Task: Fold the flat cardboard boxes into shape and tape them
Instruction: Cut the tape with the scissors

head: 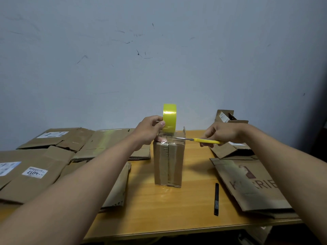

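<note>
A folded cardboard box point(168, 163) stands upright at the centre of the frame on the desk point(177, 209). The left hand point(147, 131) grips a yellow tape roll point(169, 119) held on edge over the box top. The right hand point(223, 134) grasps a yellow utility knife point(205, 140), its blade reaching the clear tape stretched there. Flat cardboard boxes point(35, 174) lie at left and right; a black pen point(216, 198) lies at lower right.

Tape roll point(169, 119) bright yellow-green, glossy. Cutter point(207, 140) yellow handle w/ silver blade. Upright box point(168, 165) plain brown cardboard, clear shiny tape strip down front. Flat boxes point(35, 174) brown w/ white labels, black print. Flat carton point(251, 188) brown, dark maroon lettering. Pen point(216, 198) black. Counter point(159, 209) orange-tan wood grain. Wall point(159, 50) grey-blue, dark scuffs.
</note>
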